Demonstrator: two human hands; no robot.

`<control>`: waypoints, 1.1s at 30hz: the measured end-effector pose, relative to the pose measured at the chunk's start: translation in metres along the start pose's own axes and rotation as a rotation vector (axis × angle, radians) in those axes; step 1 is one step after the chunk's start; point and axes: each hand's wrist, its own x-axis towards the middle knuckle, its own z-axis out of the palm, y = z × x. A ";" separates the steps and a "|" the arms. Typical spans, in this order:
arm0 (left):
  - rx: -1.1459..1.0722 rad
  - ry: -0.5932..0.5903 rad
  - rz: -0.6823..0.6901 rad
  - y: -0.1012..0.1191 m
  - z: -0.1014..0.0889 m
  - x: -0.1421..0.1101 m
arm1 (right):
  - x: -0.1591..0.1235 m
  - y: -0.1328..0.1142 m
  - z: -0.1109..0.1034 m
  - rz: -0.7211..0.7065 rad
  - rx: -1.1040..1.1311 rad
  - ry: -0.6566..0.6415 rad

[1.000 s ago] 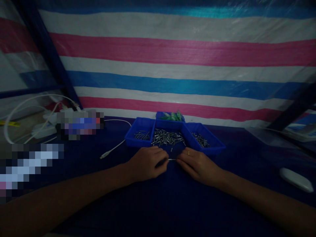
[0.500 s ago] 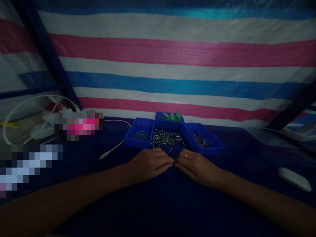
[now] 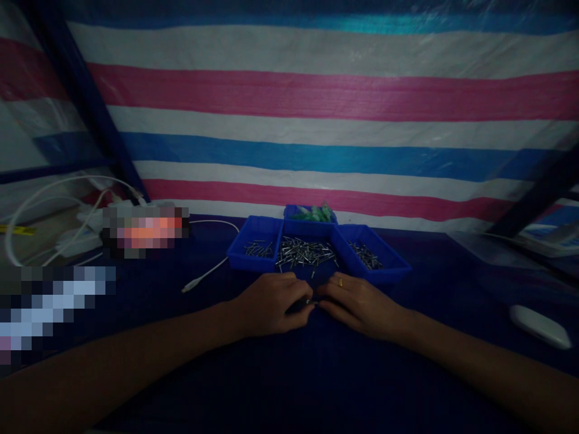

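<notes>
Fingers of the left hand (image 3: 277, 304) and right hand (image 3: 365, 307) pinch a small metal piece (image 3: 315, 302) — near the loose pins (image 3: 306, 252).

"How dim is it?" asks one.

"Quite. The striped tarp (image 3: 316, 132) looks brightest, with a turquoise sheen along its top, while the tabletop (image 3: 316, 380) sinks almost to black."

"And the forearms (image 3: 181, 331)?"

"Deep in shadow; the metal pins (image 3: 305, 252) give faint glints (the lamp itself is out of sight). The side edges look stretched and soft, and coarse pixel blocks mask the left."
</notes>
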 end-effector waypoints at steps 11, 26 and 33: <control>0.101 -0.064 0.042 -0.005 0.005 0.002 | 0.000 0.000 0.000 -0.053 -0.002 -0.002; 0.116 -0.053 -0.079 -0.004 0.001 0.000 | -0.001 -0.003 -0.001 0.142 -0.022 0.037; 0.125 -0.019 -0.081 -0.006 0.001 0.000 | -0.002 -0.002 0.001 0.169 -0.032 0.042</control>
